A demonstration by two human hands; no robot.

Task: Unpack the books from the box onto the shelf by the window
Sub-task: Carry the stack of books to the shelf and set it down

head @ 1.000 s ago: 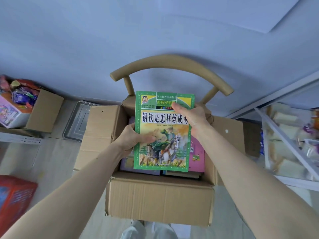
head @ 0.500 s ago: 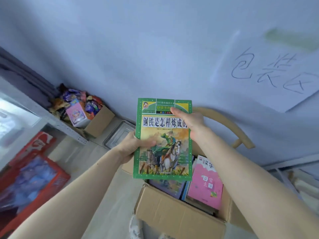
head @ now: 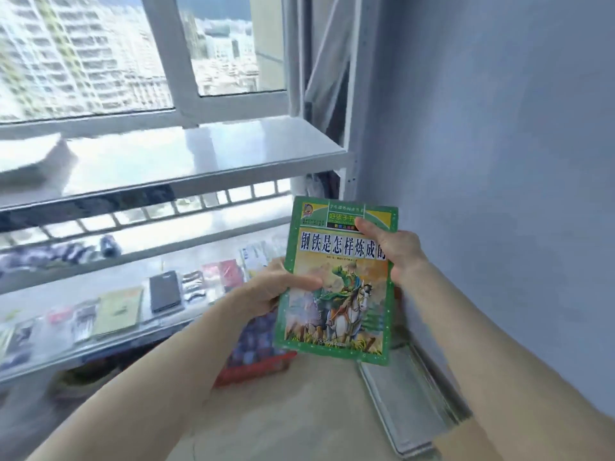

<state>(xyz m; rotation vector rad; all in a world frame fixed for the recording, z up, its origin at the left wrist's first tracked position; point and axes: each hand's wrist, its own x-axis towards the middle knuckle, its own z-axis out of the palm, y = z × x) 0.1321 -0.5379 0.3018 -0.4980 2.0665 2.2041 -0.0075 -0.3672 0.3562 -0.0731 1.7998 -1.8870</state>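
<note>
From the head camera, both hands hold a thin green-bordered paperback book (head: 336, 281) with a horse rider painted on its cover, upright and facing the camera, in the air in front of the white metal shelf (head: 206, 154) by the window (head: 100, 54). The left hand (head: 266, 287) grips the book's left edge, thumb laid across the cover and fingers hidden behind. The right hand (head: 396, 251) pinches the right edge near the top corner, thumb on the cover. The book hangs near the shelf's right end, below its bare top board. On the lower board lie a dark flat phone-like slab (head: 165, 291), a pale green booklet (head: 119, 311) and small blurred packets. A red crate (head: 256, 364) sits on the floor behind the book's lower left corner.
</note>
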